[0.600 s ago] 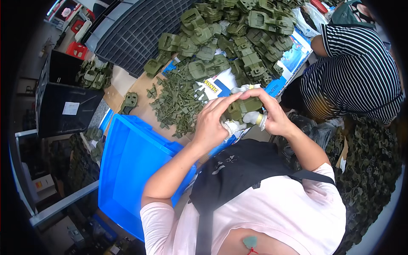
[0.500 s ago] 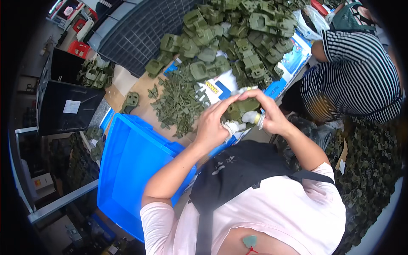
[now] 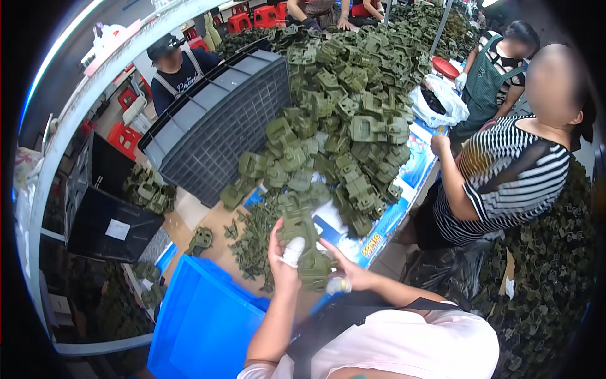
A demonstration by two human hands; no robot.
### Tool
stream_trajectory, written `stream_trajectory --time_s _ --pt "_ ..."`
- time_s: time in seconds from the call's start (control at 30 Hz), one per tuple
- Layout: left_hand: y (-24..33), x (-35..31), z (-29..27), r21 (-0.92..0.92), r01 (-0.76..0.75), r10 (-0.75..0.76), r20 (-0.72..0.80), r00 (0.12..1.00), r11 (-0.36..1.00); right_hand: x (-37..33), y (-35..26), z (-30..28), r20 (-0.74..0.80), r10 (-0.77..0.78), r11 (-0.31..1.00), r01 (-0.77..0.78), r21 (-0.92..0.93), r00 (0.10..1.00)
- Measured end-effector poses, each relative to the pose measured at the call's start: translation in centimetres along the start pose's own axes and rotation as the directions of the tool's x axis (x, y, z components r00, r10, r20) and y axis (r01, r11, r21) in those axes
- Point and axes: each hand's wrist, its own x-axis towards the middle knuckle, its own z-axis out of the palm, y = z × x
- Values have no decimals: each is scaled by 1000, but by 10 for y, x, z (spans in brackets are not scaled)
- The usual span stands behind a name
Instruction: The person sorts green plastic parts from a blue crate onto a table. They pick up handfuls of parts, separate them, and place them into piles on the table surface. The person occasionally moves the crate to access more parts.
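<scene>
Over the near edge of the worktable I hold an olive-green moulded plastic part (image 3: 310,260), long and with cut-outs, tilted away from me. My left hand (image 3: 283,270) is closed on its left side, the thumb wrapped in white tape lying across the top. Against its right side, near the lower end, is my right hand (image 3: 355,274), also closed on it, with tape on the thumb. Just beyond and to the left lies a heap of small green plastic pieces (image 3: 247,256). Larger green parts (image 3: 360,129) are piled high behind.
A blue bin (image 3: 205,316) stands at near left. A grey crate (image 3: 214,117) leans beside the pile, and a black bin (image 3: 110,221) is farther left. One person in stripes (image 3: 514,170) stands close on the right; green parts (image 3: 536,252) cover the floor behind.
The view has risen to show more of the table and several people. My hands have turned the green part so that more of it shows, and the person in stripes is more upright.
</scene>
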Motion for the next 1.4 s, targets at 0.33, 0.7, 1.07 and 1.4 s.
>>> stream_trajectory --time_s 0.33,0.7,1.07,1.4 --pt "19 58 4 321 -87 116 -73 991 943 115 -111 -126 -623 -402 910 369 -190 671" --pt "62 -196 -175 584 231 547 -811 209 778 306 -268 -464 -468 -686 -4 -646 -763 557" --pt "-16 -397 -263 -74 -209 -169 -857 -486 975 135 -38 -45 0 -513 587 351 -730 858" --pt "-49 -351 -270 -393 -414 -289 -912 291 821 150 148 53 150 196 843 -89 -530 969"
